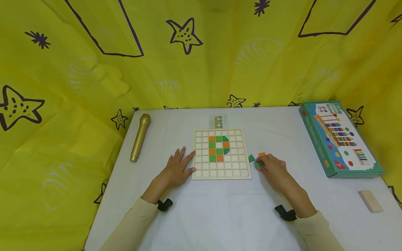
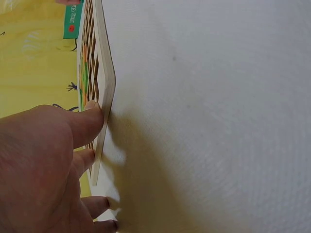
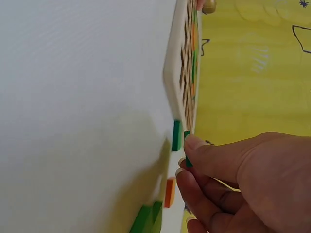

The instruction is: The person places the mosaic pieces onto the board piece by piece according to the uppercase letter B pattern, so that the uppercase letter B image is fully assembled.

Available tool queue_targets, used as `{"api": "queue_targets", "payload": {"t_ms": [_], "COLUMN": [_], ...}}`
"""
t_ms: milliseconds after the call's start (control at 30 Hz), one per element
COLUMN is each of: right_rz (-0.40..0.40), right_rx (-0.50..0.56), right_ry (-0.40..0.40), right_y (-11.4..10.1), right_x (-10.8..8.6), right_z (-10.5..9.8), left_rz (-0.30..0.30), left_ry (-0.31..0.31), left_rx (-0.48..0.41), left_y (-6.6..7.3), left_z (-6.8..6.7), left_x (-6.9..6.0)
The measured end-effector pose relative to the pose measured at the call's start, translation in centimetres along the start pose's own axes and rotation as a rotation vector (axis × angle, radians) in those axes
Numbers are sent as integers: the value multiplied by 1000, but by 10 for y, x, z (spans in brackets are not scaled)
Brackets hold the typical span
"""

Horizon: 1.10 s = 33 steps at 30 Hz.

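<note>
A wooden grid board (image 1: 202, 173) lies on the table with green and orange tiles set in its squares, forming a P-like shape. My left hand (image 1: 177, 169) rests at the board's left edge, fingers spread, the thumb touching its side. To the right of the board, my right hand (image 1: 276, 172) pinches a small green tile (image 3: 187, 151) between thumb and fingers. Close by lie a loose green tile (image 1: 251, 158) and an orange tile (image 1: 262, 153). In the right wrist view, more green pieces (image 3: 141, 219) stand at the bottom, partly cut off.
Behind the board lies a small pattern card (image 1: 218, 121) with a similar coloured figure. A gold microphone (image 1: 140, 137) is at the left. On the right are a green game box (image 1: 342, 139) and a wooden block (image 1: 370, 200). A yellow curtain (image 1: 213, 76) hangs behind the table.
</note>
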State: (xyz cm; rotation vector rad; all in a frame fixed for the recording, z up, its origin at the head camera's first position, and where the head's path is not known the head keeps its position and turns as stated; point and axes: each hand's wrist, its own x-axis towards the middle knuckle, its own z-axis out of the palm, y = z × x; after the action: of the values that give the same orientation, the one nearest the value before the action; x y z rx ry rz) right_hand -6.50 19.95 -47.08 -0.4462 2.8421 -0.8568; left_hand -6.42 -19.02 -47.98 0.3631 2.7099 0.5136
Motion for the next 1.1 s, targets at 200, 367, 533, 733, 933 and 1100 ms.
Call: {"api": "queue_targets", "payload": {"t_ms": [200,367,533,733,933,1100], "right_rz": [-61,-48,-67,-68,-33,-18], "right_rx": [41,33,-26,-97,-98,-89], "right_ry": [31,8,-11,-10,-9,-34], "right_y": [-13,-32,-47,-62,-72,-75], "right_x": [11,30,46,56,59,62], "right_z": [4,15,28,42,47,50], "left_rz": [-5,-1,-3,9,8,0], "left_ry": [1,-5,-9,4,8,0], "left_rx": [1,2,1,3,5,9], "left_y": [1,0,1,1,2,1], "left_z": [-1,-1,-1,-1,-1,0], "left_x": [0,2,2,1,1,1]}}
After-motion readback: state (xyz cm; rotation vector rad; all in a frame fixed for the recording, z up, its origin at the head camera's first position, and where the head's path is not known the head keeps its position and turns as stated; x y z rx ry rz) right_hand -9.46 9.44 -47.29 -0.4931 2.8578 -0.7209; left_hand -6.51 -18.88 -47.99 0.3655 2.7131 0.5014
